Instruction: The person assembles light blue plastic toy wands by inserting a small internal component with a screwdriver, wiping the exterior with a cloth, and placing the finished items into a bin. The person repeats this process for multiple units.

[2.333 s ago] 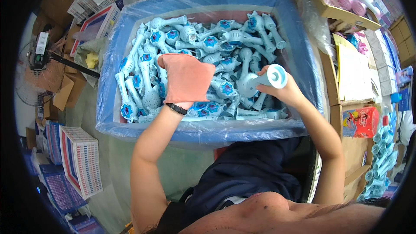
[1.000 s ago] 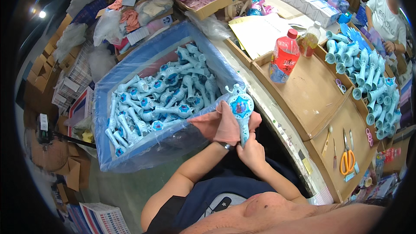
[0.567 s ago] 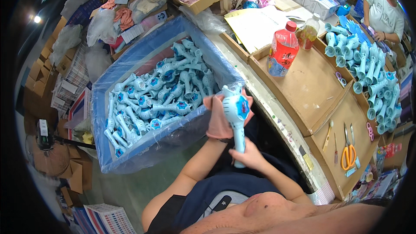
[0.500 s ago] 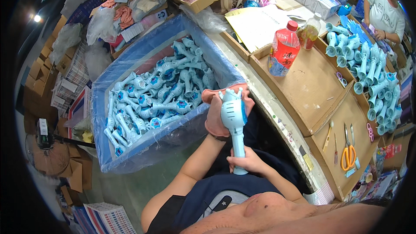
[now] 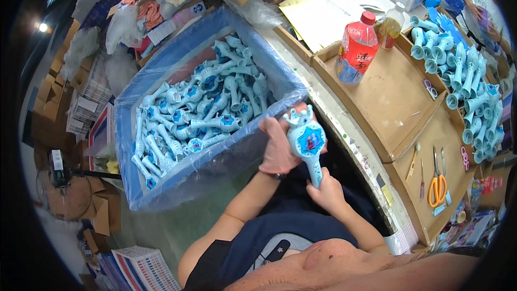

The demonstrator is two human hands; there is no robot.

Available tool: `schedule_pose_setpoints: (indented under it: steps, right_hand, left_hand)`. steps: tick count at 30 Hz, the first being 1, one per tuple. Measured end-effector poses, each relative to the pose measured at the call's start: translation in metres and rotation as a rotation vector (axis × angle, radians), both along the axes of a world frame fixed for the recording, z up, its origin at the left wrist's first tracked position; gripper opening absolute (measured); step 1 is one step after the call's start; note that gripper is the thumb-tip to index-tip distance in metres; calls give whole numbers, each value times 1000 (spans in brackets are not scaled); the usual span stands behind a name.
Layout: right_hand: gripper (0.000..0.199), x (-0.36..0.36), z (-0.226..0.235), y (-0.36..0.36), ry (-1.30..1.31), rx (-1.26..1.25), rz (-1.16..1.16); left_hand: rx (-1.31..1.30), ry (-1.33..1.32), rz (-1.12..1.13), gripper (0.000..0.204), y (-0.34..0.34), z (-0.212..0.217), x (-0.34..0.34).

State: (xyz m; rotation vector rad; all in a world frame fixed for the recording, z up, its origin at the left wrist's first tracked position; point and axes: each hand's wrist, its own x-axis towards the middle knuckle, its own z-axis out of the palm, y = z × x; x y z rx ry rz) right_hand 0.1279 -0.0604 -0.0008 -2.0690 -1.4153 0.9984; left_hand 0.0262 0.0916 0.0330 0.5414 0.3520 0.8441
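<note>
A light-blue toy wand (image 5: 308, 141) with a crown-shaped top is held between my two hands, tilted, its blue picture emblem facing up. My right hand (image 5: 327, 190) is closed round the lower handle. Behind the wand's head, my left hand (image 5: 280, 148) cups it from the left; pinkish cloth seems to lie there, but motion blur hides its outline and some fingers. Just left of this hand stands a big blue box (image 5: 186, 186) lined with clear plastic, holding many similar wands (image 5: 215, 99).
On the right-hand bench are cardboard trays (image 5: 377, 110), a red-capped bottle (image 5: 357, 48), a second bottle (image 5: 390, 26), orange scissors (image 5: 437, 186) and light-blue wand parts (image 5: 467, 75). Another person (image 5: 482, 8) works at far right. A fan (image 5: 62, 188) stands at left.
The wand has turned over, so its emblem now shows instead of the slotted side. Both hands moved slightly right, and the right hand and handle rose a little.
</note>
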Motion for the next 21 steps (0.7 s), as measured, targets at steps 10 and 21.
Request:
schedule_pose_setpoints:
  steps: [10,21]
  right_hand:
    - [36,19,25,-35,-138,-154,217]
    - [37,24,24,-43,-74,-145,214]
  left_hand:
    - [903,527,7,15,24,8,-19]
    - [940,554,-194,16,16,2,-21]
